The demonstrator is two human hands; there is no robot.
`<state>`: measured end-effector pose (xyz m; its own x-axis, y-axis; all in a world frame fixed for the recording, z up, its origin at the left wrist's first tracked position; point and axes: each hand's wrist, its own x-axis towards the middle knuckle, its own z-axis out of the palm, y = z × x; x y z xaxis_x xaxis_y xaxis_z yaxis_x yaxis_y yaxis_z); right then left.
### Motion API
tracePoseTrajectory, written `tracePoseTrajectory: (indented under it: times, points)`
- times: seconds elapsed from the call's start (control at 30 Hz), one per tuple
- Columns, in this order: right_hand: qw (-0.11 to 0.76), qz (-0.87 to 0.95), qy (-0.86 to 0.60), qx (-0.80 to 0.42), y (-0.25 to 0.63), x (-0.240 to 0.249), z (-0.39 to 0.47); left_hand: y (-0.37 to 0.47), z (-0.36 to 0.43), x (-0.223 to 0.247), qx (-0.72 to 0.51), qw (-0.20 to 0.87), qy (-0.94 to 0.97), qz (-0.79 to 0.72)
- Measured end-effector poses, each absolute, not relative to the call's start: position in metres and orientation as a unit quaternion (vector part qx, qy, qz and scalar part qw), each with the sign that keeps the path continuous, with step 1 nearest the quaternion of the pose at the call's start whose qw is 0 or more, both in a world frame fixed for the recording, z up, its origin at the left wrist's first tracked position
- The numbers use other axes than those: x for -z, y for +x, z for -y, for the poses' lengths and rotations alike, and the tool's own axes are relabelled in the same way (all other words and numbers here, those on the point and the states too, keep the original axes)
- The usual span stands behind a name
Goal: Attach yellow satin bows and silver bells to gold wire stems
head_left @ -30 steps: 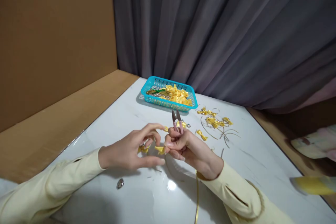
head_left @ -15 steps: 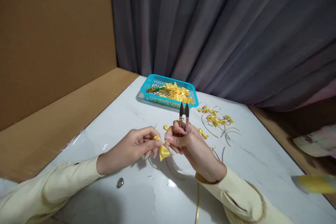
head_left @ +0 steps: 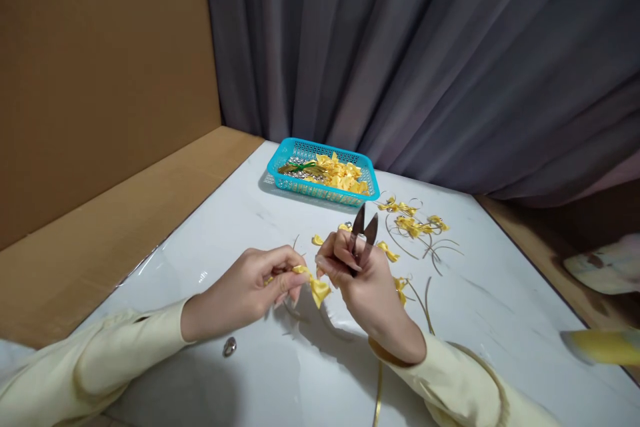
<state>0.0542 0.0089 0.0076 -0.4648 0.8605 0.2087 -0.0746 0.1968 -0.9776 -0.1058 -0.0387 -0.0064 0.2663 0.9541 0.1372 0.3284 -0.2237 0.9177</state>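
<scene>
My left hand [head_left: 247, 287] pinches a small yellow ribbon bow [head_left: 320, 291] between thumb and fingertips, one loop hanging out to the right. Just right of it, my right hand [head_left: 375, 297] is closed around thread snips [head_left: 364, 233], whose dark blades point up and stand apart. The thumb and fingertips of that hand are pressed together; whether they also pinch a thin cord is too small to tell. Below my left wrist a small shiny metal piece [head_left: 229, 347] lies on the white table [head_left: 280, 387].
A blue basket [head_left: 325, 149] at the back holds yellow bows [head_left: 345, 177], shiny metal pieces and a green-tied bundle [head_left: 301, 168]. More bows with thin cords [head_left: 413, 225] lie at the right. A blurred yellow object [head_left: 603, 347] is at the right edge. Cardboard [head_left: 110, 80] stands left, a grey curtain [head_left: 400, 47] behind.
The snips have tilted to the right and their blades have turned in my right hand. The bow has shifted slightly right and spread out more in my left fingers.
</scene>
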Motion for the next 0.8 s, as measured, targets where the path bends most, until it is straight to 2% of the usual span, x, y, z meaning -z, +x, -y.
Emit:
tracePoseTrajectory:
  times: [0.17,0.27,0.37,0.6,0.8]
  points:
    - [0.333,0.655,-0.29,-0.613,0.061,-0.02,-0.013,-0.11,0.037,0.019,-0.431,0.1,0.801,-0.402]
    - [0.302,0.633,-0.292,-0.65,0.064,-0.025,-0.013,-0.111,0.038,0.02,-0.455,0.043,0.81,-0.368]
    - [0.29,0.611,-0.288,-0.678,0.064,-0.027,-0.011,-0.111,0.039,0.018,-0.473,0.076,0.809,-0.342]
    - [0.282,0.569,-0.283,-0.718,0.064,-0.026,-0.014,-0.111,0.038,0.018,-0.496,0.238,0.79,-0.271]
    - [0.274,0.555,-0.282,-0.733,0.063,-0.025,-0.013,-0.111,0.044,0.014,-0.496,0.278,0.773,-0.281]
